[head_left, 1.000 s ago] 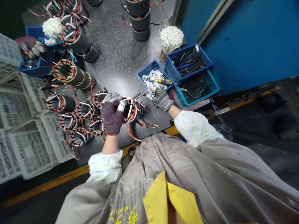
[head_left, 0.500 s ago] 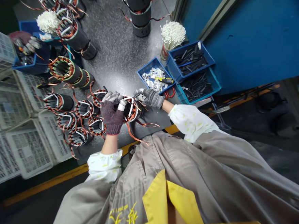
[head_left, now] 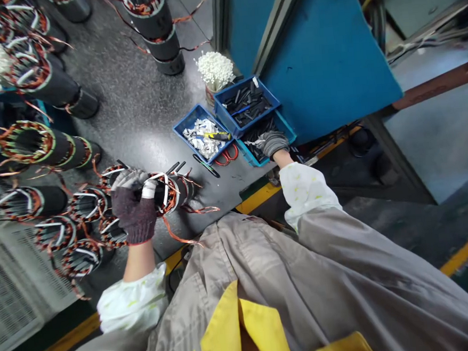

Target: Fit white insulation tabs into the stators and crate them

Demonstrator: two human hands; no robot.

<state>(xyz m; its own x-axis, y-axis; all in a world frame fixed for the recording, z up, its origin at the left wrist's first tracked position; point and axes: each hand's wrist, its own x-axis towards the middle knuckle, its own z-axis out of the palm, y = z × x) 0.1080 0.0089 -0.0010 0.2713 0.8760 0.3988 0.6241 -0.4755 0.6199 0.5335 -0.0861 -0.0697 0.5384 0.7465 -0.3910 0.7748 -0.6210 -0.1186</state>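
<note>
My left hand [head_left: 134, 204], in a dark knit glove with pale fingertips, is closed over the rim of a motor stator [head_left: 171, 189] lying on its side on the grey table [head_left: 142, 118]; copper wire ends trail from it. My right hand [head_left: 270, 142], in a grey glove, reaches into the nearer blue bin of black sleeves [head_left: 265, 133], fingers down among the pieces and hidden. A second blue bin of black sleeves [head_left: 247, 102] sits behind it.
A blue bin of white paper pieces [head_left: 199, 132] holds a yellow-handled tool. Red-handled scissors [head_left: 227, 155] and a dark tool lie beside it. Several wound stators [head_left: 35, 144] crowd the left and far side. A cup of white ties [head_left: 215, 70] stands by a blue panel [head_left: 322, 57].
My right hand left the stator and moved right into the blue bin of black sleeves. The view swung to the right. My left hand kept its hold on the stator.
</note>
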